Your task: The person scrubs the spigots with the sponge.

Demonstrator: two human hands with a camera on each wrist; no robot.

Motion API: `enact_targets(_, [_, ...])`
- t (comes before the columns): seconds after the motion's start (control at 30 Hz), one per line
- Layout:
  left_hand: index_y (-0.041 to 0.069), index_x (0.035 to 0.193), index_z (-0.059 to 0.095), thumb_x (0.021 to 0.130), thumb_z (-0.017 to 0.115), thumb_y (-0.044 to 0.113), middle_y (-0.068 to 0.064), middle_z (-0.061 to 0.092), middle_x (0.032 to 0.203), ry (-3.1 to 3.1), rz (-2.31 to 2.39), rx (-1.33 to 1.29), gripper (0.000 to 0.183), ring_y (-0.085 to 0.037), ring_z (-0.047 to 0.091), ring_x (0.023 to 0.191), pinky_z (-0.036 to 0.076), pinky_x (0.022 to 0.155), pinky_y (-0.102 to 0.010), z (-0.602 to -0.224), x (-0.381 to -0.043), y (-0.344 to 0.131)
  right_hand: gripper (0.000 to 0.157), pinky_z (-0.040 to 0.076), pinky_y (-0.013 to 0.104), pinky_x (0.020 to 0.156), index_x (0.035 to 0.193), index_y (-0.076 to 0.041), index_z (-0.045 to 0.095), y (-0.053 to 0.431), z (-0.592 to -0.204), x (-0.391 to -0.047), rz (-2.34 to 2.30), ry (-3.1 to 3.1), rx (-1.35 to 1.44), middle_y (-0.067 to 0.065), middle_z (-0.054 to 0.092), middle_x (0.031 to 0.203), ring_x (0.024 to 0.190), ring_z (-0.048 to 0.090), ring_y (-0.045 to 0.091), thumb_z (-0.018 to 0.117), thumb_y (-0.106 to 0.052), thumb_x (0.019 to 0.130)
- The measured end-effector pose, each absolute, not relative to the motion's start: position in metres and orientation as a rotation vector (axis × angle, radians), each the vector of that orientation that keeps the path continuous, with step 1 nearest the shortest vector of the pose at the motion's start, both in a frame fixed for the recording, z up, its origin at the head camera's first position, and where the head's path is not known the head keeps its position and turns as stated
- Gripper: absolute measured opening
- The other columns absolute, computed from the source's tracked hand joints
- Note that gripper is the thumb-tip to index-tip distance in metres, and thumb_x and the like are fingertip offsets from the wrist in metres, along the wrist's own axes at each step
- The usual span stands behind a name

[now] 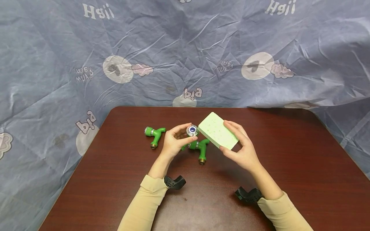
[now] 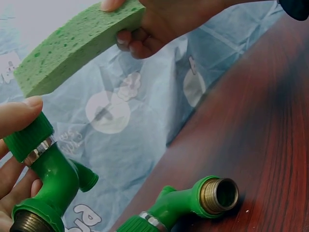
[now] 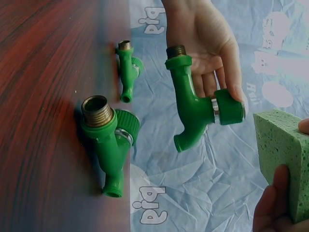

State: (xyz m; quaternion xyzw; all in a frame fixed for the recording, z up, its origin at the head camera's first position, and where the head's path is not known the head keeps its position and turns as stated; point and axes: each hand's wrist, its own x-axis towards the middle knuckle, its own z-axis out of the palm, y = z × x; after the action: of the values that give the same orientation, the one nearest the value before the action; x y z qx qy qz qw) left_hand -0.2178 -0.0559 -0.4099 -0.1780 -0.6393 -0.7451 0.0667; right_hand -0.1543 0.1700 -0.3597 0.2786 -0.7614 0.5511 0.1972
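Observation:
My left hand (image 1: 172, 141) grips a green faucet (image 3: 190, 106) by its ribbed knob, thumb on one side and fingers on the other. The knob's end cap with a blue dot (image 1: 192, 130) faces up toward the head camera. A light green sponge (image 1: 218, 131) is held by my right hand (image 1: 242, 149), thumb on the near edge and fingers along the far one. One corner of the sponge comes right up to the knob of the held faucet. Both things are raised over the table.
On the dark red wooden table (image 1: 219, 199) lie two more green faucets. One faucet (image 1: 202, 150) is just below the hands, the other faucet (image 1: 156, 136) to the left of my left hand. A wrinkled grey-blue printed cloth (image 1: 162, 54) hangs behind the table.

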Motion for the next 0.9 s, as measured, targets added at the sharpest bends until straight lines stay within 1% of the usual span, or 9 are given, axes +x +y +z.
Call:
enact_targets(0.1, [-0.004,0.116,0.064,0.069,0.078,-0.008,-0.011,0.069,0.102,-1.958,-2.225,-0.582,0.049,-0.020,0.065,0.089,0.054,0.080,-0.033,-0.410,-0.216,-0.053,0.069,0.043,0.014,0.075,0.130,0.012,0.045,0.169,-0.360,-0.154,1.548,-2.144,0.799,0.028,0.039,0.133,0.112,0.045,0.011,0.066,0.020,0.065])
enact_targets(0.2, [-0.005,0.115,0.064,0.069,0.078,-0.008,-0.017,0.068,0.103,-1.996,-2.190,-0.612,0.048,-0.019,0.065,0.088,0.053,0.080,-0.042,-0.404,-0.211,-0.051,0.069,0.042,0.015,0.075,0.131,0.012,0.044,0.167,-0.360,-0.152,1.539,-2.165,0.827,0.027,0.039,0.133,0.111,0.045,0.012,0.067,0.019,0.066])
enact_targets(0.33, [-0.005,0.111,0.065,0.067,0.080,-0.007,-0.019,0.068,0.100,-2.013,-2.149,-0.626,0.047,-0.014,0.064,0.087,0.049,0.083,-0.055,-0.404,-0.208,-0.047,0.068,0.040,0.018,0.079,0.130,0.011,0.045,0.163,-0.360,-0.150,1.495,-2.200,0.841,0.025,0.041,0.134,0.112,0.044,0.015,0.069,0.016,0.066])
enact_targets(0.4, [-0.005,0.110,0.066,0.066,0.080,-0.008,-0.018,0.068,0.100,-2.010,-2.147,-0.631,0.046,-0.013,0.065,0.086,0.048,0.083,-0.056,-0.407,-0.210,-0.046,0.068,0.039,0.019,0.081,0.130,0.011,0.046,0.163,-0.359,-0.149,1.468,-2.213,0.831,0.024,0.041,0.134,0.113,0.043,0.015,0.069,0.015,0.066])
enact_targets(0.47, [-0.005,0.108,0.066,0.065,0.081,-0.007,-0.018,0.069,0.099,-2.019,-2.140,-0.626,0.046,-0.011,0.064,0.084,0.047,0.082,-0.058,-0.410,-0.211,-0.045,0.068,0.039,0.018,0.081,0.130,0.011,0.046,0.163,-0.360,-0.150,1.460,-2.211,0.812,0.025,0.041,0.134,0.113,0.044,0.014,0.069,0.016,0.066])
enact_targets(0.53, [-0.007,0.108,0.066,0.065,0.081,-0.008,-0.021,0.068,0.100,-2.024,-2.139,-0.627,0.045,-0.012,0.064,0.084,0.048,0.082,-0.056,-0.408,-0.210,-0.045,0.069,0.041,0.015,0.079,0.130,0.011,0.046,0.164,-0.360,-0.151,1.460,-2.196,0.778,0.025,0.041,0.134,0.114,0.044,0.012,0.069,0.017,0.065])
enact_targets(0.63, [-0.010,0.108,0.065,0.066,0.079,-0.009,-0.024,0.067,0.100,-2.048,-2.114,-0.630,0.044,-0.010,0.063,0.083,0.051,0.081,-0.050,-0.398,-0.204,-0.045,0.069,0.043,0.012,0.076,0.130,0.011,0.046,0.166,-0.360,-0.152,1.471,-2.167,0.735,0.026,0.041,0.134,0.114,0.044,0.009,0.068,0.019,0.065])
enact_targets(0.77, [-0.012,0.107,0.063,0.066,0.077,-0.013,-0.024,0.067,0.099,-2.054,-2.114,-0.645,0.043,-0.012,0.064,0.084,0.052,0.080,-0.043,-0.385,-0.195,-0.047,0.069,0.042,0.014,0.078,0.130,0.012,0.046,0.166,-0.360,-0.152,1.490,-2.178,0.793,0.026,0.041,0.134,0.115,0.044,0.012,0.068,0.018,0.065])
enact_targets(0.9, [-0.014,0.107,0.063,0.067,0.075,-0.015,-0.025,0.066,0.099,-2.043,-2.126,-0.655,0.042,-0.016,0.065,0.086,0.051,0.081,-0.047,-0.384,-0.194,-0.047,0.068,0.039,0.019,0.080,0.130,0.011,0.047,0.166,-0.360,-0.151,1.458,-2.222,0.841,0.024,0.042,0.134,0.115,0.043,0.015,0.069,0.016,0.065])
